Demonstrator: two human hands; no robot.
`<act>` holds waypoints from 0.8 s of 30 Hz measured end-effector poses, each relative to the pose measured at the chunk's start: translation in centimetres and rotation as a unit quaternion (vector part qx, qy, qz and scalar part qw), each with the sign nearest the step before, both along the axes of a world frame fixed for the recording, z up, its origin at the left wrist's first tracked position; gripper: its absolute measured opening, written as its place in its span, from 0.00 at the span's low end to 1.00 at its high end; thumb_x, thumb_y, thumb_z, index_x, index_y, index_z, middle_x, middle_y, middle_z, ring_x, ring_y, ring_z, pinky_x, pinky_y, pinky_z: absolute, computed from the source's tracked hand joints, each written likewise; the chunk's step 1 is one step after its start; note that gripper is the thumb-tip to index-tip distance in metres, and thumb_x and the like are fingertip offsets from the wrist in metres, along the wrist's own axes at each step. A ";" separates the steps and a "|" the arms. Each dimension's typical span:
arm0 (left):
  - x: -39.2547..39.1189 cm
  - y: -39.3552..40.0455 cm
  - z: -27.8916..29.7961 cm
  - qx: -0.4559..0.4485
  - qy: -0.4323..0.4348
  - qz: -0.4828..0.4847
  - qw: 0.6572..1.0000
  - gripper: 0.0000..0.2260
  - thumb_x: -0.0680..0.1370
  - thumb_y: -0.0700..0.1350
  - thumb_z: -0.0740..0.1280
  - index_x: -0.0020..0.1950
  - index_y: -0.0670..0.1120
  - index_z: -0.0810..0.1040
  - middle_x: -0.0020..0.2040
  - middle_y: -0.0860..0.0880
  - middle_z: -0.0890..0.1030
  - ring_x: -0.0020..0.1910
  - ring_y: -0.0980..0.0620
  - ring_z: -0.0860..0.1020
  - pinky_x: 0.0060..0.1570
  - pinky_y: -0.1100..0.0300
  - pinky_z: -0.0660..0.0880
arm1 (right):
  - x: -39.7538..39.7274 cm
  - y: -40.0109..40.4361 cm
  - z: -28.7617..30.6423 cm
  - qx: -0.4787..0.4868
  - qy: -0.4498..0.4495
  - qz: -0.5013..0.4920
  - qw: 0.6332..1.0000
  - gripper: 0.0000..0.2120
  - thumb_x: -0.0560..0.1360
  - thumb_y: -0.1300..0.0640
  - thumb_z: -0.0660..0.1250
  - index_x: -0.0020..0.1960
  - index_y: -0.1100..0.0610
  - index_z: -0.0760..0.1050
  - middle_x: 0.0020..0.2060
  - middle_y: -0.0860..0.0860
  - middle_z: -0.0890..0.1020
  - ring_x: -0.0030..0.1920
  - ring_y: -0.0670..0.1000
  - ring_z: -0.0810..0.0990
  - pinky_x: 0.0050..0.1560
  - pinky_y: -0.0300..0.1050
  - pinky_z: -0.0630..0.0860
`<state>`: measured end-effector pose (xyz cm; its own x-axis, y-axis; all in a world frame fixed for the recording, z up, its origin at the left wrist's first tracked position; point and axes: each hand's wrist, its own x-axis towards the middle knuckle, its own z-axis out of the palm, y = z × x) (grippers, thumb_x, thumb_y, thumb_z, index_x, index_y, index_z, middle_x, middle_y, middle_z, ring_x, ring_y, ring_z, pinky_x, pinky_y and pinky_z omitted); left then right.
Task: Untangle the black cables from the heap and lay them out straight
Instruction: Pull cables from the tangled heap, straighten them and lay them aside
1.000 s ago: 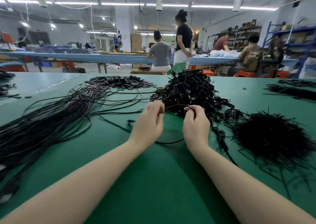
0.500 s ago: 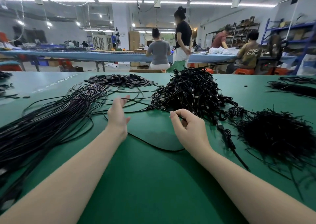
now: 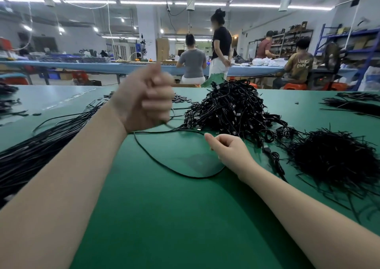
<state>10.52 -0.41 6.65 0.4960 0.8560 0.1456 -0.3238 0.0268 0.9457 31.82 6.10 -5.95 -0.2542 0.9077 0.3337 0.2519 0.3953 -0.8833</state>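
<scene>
A tangled heap of black cables [image 3: 232,108] sits on the green table [image 3: 174,217], just beyond my right hand. One black cable [image 3: 164,166] loops over the table between my hands. My left hand [image 3: 144,100], blurred, is raised above the table in a fist closed on that cable. Low on the table, my right hand [image 3: 228,151] pinches the same cable near the heap's front edge. A bundle of straightened black cables [image 3: 41,145] lies along the left side.
A bushy pile of short black ties [image 3: 333,157] lies at the right. Small flat black pieces [image 3: 181,99] are scattered behind my left hand. More black strands [image 3: 353,104] lie far right. Several people work at a blue table [image 3: 102,66] behind.
My left hand has risen from the table and closed into a fist, pulling one cable up and out of the heap. My right hand stays low near the heap.
</scene>
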 end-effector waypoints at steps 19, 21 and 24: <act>0.9 -0.4 1.1 0.056 -0.051 0.088 0.993 0.24 0.82 0.56 0.52 0.36 0.50 0.82 0.26 0.56 0.77 0.25 0.58 0.75 0.28 0.65 0.69 | -1.6 -1.3 0.2 0.060 -0.047 0.072 0.994 0.18 0.77 0.41 0.63 0.40 0.53 0.82 0.21 0.42 0.63 0.23 0.42 0.60 0.25 0.35 0.57; 1.5 -0.6 0.8 0.046 0.189 -0.033 0.980 0.23 0.80 0.58 0.56 0.39 0.48 0.85 0.28 0.53 0.80 0.24 0.56 0.75 0.26 0.65 0.67 | -1.0 -0.8 0.4 0.087 -0.038 0.012 0.995 0.25 0.71 0.36 0.66 0.33 0.58 0.77 0.20 0.43 0.64 0.23 0.43 0.60 0.25 0.36 0.57; 3.1 0.8 -1.9 -0.053 0.474 -0.065 0.877 0.28 0.79 0.64 0.50 0.54 0.47 0.82 0.44 0.48 0.86 0.37 0.54 0.83 0.30 0.67 0.73 | -0.8 -0.4 1.4 0.117 0.024 -0.051 0.992 0.25 0.69 0.39 0.70 0.29 0.58 0.67 0.22 0.43 0.65 0.26 0.43 0.61 0.27 0.39 0.59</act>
<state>13.58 0.36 4.78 0.4450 0.7675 -0.4614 0.6184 0.1094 0.7782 31.06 5.72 -4.58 -0.1443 0.8244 0.5473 0.2608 0.5652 -0.7826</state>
